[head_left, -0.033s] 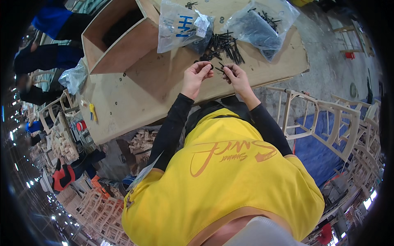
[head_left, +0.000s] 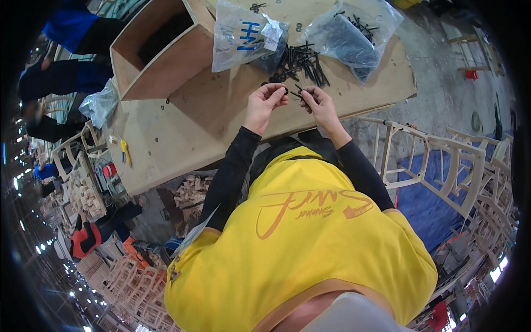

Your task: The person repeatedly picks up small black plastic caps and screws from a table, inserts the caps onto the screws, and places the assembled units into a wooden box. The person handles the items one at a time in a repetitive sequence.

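Observation:
My left hand [head_left: 264, 104] is closed, thumb and fingertips pinching a small dark round washer [head_left: 286, 91]. Just to its right, my right hand [head_left: 319, 105] grips a couple of slim black bolts [head_left: 297, 94], whose ends point toward the left hand. A small gap separates the bolts from the washer. Both hands are over the near edge of a wooden table [head_left: 193, 138]. Beyond them lies a loose pile of black bolts [head_left: 304, 62], with small dark round pieces at its near left end.
Two clear plastic bags [head_left: 235, 36] [head_left: 354, 41] of dark hardware flank the pile. An open wooden box [head_left: 166, 63] with dark contents stands at the left. A yellow-handled tool [head_left: 125, 152] lies near the table's left edge. Wooden chair frames [head_left: 426, 149] stand at right; people are at far left.

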Demonstrator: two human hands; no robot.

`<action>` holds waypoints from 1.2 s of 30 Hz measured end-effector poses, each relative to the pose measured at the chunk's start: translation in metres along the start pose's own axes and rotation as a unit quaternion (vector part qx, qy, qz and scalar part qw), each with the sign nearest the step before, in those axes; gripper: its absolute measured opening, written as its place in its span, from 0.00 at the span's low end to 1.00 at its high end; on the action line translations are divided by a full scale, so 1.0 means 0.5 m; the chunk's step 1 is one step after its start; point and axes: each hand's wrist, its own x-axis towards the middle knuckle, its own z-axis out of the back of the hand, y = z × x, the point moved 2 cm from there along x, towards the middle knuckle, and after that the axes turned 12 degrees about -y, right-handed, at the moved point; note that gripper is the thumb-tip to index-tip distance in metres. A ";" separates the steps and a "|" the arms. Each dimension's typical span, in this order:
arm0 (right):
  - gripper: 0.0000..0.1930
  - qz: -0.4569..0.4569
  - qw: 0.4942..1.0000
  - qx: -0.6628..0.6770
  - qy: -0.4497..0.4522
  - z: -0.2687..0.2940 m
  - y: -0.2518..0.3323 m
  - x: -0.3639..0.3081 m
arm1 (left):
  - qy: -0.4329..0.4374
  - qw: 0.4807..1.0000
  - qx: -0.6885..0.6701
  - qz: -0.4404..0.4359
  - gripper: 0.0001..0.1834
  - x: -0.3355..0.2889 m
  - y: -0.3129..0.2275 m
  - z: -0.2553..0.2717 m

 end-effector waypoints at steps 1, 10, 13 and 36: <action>0.11 0.003 1.000 -0.001 0.001 0.001 0.001 0.001 | 0.009 1.000 0.015 0.001 0.10 -0.004 -0.005 -0.004; 0.10 0.019 0.998 0.015 0.061 -0.008 0.003 -0.003 | 0.002 0.998 0.045 -0.035 0.10 -0.012 -0.001 -0.015; 0.10 0.024 0.997 0.008 0.066 -0.011 0.008 -0.002 | -0.013 0.999 0.017 -0.032 0.09 -0.011 0.008 -0.012; 0.12 -0.018 0.999 -0.047 -0.012 0.042 -0.053 0.044 | -0.141 0.831 0.271 -0.464 0.07 -0.034 -0.374 0.022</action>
